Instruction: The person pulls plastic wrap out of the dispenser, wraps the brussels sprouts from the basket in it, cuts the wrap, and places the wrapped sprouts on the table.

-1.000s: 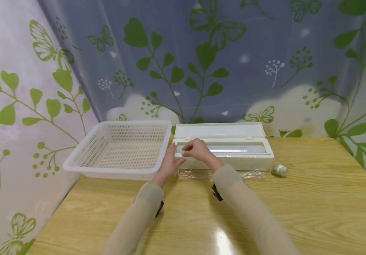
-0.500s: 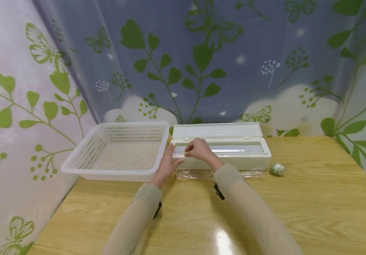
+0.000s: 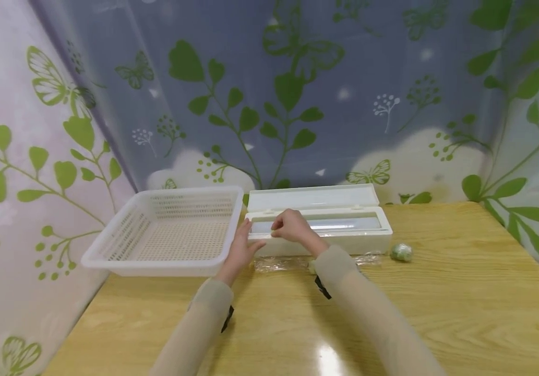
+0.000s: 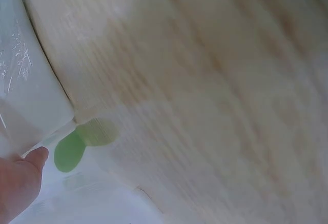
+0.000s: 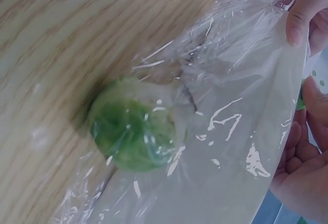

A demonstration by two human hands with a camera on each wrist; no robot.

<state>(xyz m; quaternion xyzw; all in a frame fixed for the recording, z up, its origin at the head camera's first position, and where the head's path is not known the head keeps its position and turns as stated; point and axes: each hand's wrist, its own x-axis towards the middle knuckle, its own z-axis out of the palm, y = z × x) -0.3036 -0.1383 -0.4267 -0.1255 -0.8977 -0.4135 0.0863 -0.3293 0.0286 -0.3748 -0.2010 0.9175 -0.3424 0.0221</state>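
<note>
In the head view a white cling film dispenser (image 3: 325, 243) stands with its lid raised and a film roll inside. My left hand (image 3: 238, 250) holds its left end, thumb against the front and fingers at the side. My right hand (image 3: 292, 227) pinches a small green piece (image 5: 300, 101), mostly hidden by the fingers, at the dispenser's upper front edge. Clear cling film (image 5: 220, 126) hangs down the front onto the table. Under the film in the right wrist view lies a green, sprout-like vegetable (image 5: 133, 126). The left wrist view shows my left thumb near the dispenser's corner.
A white perforated plastic basket (image 3: 180, 240) stands just left of the dispenser. To the right, a small green ball wrapped in film (image 3: 401, 252) lies on the wooden table (image 3: 462, 292). A patterned curtain (image 3: 231, 78) hangs right behind.
My right hand has slid a little to the right along the dispenser's front edge. The left hand stays at the left end. The head view has shifted slightly.
</note>
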